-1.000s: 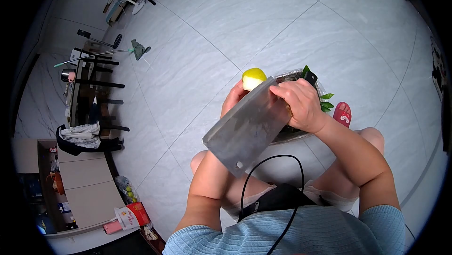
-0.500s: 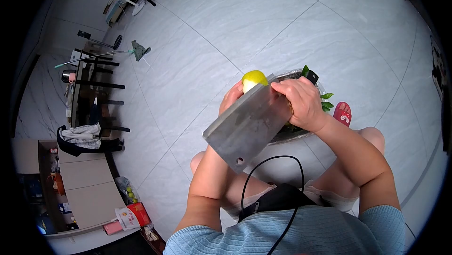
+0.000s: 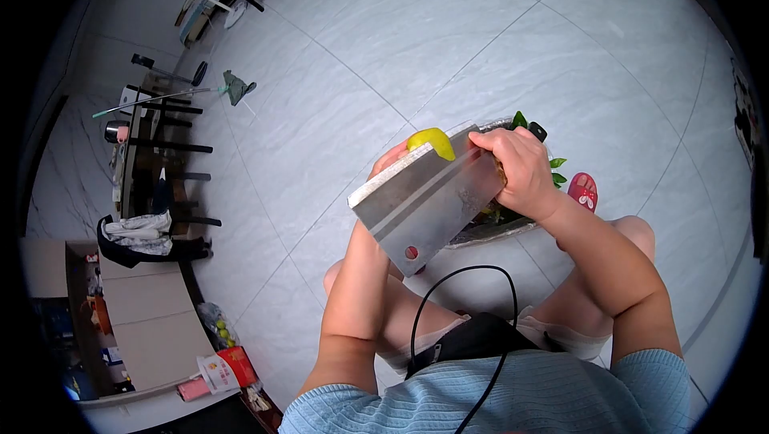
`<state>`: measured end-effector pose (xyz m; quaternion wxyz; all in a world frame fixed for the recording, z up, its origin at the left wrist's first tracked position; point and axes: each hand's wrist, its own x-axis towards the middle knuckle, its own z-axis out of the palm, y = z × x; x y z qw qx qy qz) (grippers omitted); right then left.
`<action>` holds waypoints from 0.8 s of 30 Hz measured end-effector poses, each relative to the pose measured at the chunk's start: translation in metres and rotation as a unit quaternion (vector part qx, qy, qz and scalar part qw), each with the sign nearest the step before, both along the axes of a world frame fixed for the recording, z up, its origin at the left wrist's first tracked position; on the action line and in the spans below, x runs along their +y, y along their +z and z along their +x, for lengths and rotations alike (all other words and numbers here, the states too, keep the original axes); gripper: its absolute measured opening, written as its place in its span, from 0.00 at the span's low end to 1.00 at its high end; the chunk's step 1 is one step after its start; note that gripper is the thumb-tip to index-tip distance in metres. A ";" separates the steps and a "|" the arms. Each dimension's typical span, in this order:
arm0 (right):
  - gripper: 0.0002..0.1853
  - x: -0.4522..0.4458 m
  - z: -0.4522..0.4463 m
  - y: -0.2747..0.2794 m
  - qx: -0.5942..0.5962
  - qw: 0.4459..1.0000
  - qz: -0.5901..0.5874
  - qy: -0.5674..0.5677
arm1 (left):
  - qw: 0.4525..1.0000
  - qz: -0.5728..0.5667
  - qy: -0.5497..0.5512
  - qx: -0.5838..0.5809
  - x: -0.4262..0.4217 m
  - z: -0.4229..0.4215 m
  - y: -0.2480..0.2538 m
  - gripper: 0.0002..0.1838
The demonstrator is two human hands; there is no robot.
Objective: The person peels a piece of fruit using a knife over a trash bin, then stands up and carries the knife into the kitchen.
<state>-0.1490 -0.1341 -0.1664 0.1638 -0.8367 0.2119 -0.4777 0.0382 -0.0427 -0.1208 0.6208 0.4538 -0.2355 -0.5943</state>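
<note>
With our right hand (image 3: pixel 517 170) gripping a cleaver (image 3: pixel 436 206) and our half-hidden left hand (image 3: pixel 391 159) holding a yellow-green fruit (image 3: pixel 422 139) at the blade's twelve o'clock, we appear mid-peel, a flap of skin (image 3: pixel 443 148) overhanging the steel, how much remains hidden.

No legible text. Red-and-white rectangular package (image 3: pixel 227 370), well apart from the left hand (image 3: pixel 388 161), to its left and rear: printed markings, too small to read.
</note>
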 end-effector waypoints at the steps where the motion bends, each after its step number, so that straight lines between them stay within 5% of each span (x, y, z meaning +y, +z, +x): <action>1: 0.19 0.001 0.000 0.001 0.000 1.000 0.000 0.001 | 1.000 -0.002 -0.001 0.009 0.000 0.001 -0.001 0.21; 9: 0.18 0.010 0.002 0.011 -0.014 1.000 -0.009 0.013 | 0.999 0.030 -0.028 -0.014 -0.003 0.001 0.005 0.21; 15: 0.18 0.007 -0.003 0.007 0.003 0.999 0.038 0.009 | 0.998 -0.056 -0.002 -0.020 0.002 0.000 0.001 0.19; 18: 0.18 0.010 -0.007 0.009 0.013 0.999 0.049 0.012 | 0.992 0.034 -0.100 0.066 -0.009 0.022 -0.012 0.17; 21: 0.19 0.014 -0.012 0.009 0.025 0.995 0.093 0.017 | 0.989 0.017 -0.139 -0.056 -0.012 0.024 -0.016 0.17; 22: 0.19 0.014 -0.015 0.008 0.027 0.995 0.094 0.015 | 0.989 0.105 -0.104 -0.004 -0.013 0.023 -0.014 0.17; 24: 0.20 0.016 -0.020 0.002 0.035 0.990 0.139 0.017 | 0.991 0.077 -0.110 -0.006 -0.009 0.025 -0.026 0.16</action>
